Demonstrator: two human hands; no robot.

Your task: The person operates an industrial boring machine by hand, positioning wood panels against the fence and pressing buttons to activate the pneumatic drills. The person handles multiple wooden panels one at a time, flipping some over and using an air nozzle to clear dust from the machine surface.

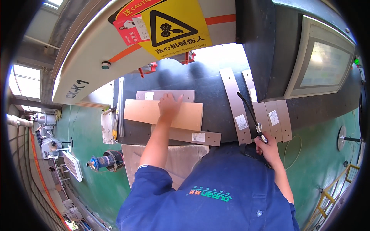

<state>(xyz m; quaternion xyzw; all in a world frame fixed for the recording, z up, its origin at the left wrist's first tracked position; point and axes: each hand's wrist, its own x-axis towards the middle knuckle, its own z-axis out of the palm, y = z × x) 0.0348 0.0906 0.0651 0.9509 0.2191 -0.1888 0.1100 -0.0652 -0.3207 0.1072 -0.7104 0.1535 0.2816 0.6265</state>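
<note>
My left hand (169, 107) lies on a tan board (187, 116), its fingers spread over the board's far edge toward a grey-brown strip panel (189, 95). Another labelled brown panel (210, 137) sticks out from under the near side of the tan board. In my right hand (266, 147) is an air blow gun (261, 134), the fingers wrapped round its handle. The gun's long black nozzle points away from me, above the gap between a long brown strip (233, 98) and several similar strips (283, 119) on the right.
A dark worktable (214, 102) carries the panels. Over its far side hangs a white machine housing (92, 57) with a yellow warning sign (175, 27) and red clamps (148, 70). A screen panel (323, 63) juts in at right. A blue cylindrical device (101, 163) stands on the green floor.
</note>
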